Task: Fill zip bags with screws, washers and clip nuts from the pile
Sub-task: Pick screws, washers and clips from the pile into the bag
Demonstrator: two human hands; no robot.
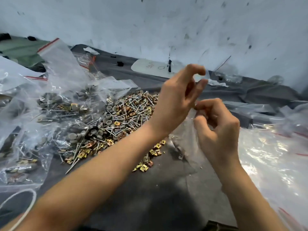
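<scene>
Zip bag (185,139), clear and limp, held up over the right part of the tabletop (150,189) with its dark grey cloth, just right of the pile (120,119). Pinched at its top edge by the curled fingers (202,106) of the right hand (218,130), body of the bag hanging down beside the palm. Left hand (176,100) raised just above and beside it, forefinger hooked over toward the thumb, a sliver of clear film caught between them; blurred there, so the grip only roughly legible. Pile of long screws, round grey washers and brass-coloured clip nuts (155,150) spread behind the left forearm, with some clip nuts scattered at its near edge. Filled bags (63,104) with red zip strips heaped at the left, touching the pile. Flat clear bags (270,155) stacked at the right. Scuffed white wall (150,22) behind. White cord (25,202) looped at the lower left corner.
</scene>
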